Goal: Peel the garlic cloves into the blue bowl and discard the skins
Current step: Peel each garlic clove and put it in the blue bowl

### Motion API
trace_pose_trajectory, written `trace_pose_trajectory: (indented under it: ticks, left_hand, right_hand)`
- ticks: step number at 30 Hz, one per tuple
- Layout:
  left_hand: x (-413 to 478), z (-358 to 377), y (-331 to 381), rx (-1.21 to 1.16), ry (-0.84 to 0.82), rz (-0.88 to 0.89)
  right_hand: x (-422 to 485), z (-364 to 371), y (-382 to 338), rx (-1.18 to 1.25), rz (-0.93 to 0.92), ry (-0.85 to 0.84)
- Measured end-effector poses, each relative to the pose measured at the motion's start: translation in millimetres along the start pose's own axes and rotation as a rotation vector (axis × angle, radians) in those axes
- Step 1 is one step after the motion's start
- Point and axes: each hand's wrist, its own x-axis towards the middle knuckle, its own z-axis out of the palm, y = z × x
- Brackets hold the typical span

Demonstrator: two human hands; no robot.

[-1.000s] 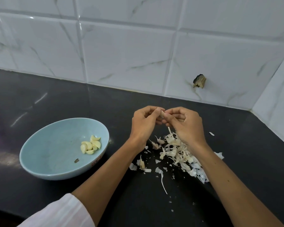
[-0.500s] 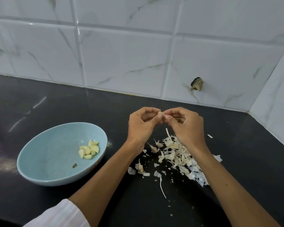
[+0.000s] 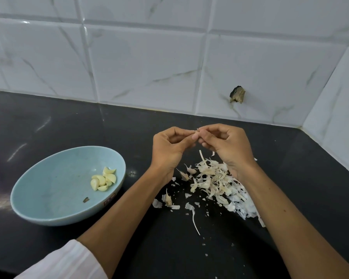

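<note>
Left hand [image 3: 169, 147] and right hand [image 3: 229, 146] together pinch a garlic clove [image 3: 197, 129]; mostly hidden, its direction unclear.

One bowl [image 3: 54, 190], two hands [image 3: 167, 150] [image 3: 229, 150] — perhaps six cloves [image 3: 103, 180]

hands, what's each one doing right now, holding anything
Left hand: closed, pinching a garlic clove, mostly hidden between the fingertips.
Right hand: closed, pinching the same garlic clove from the other side.
</note>
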Motion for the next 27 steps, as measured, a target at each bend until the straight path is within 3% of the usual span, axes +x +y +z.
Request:
trace_pose_trajectory:
  ticks: [5, 9, 15, 22, 27]
  left_hand:
    - [-1, 1, 5, -0.207, 0.021, -0.140]
    - [-1, 0, 2, -0.031, 0.062, -0.103]
    - [0, -2, -2, 0.236, -0.010, -0.038]
    - [2, -3, -6, 0.256, 0.023, -0.011]
    - [-2, -1, -7, 0.246, -0.010, 0.005]
  right_hand:
    - [0, -4, -3, 0.123, 0.069, 0.023]
    - [1, -4, -3, 0.029, 0.053, 0.048]
    - [0, -4, -1, -0.119, -0.019, 0.030]
    - [-2, -4, 1, -0.244, -0.091, -0.017]
    - [-7, -4, -1, -0.340, -0.171, 0.037]
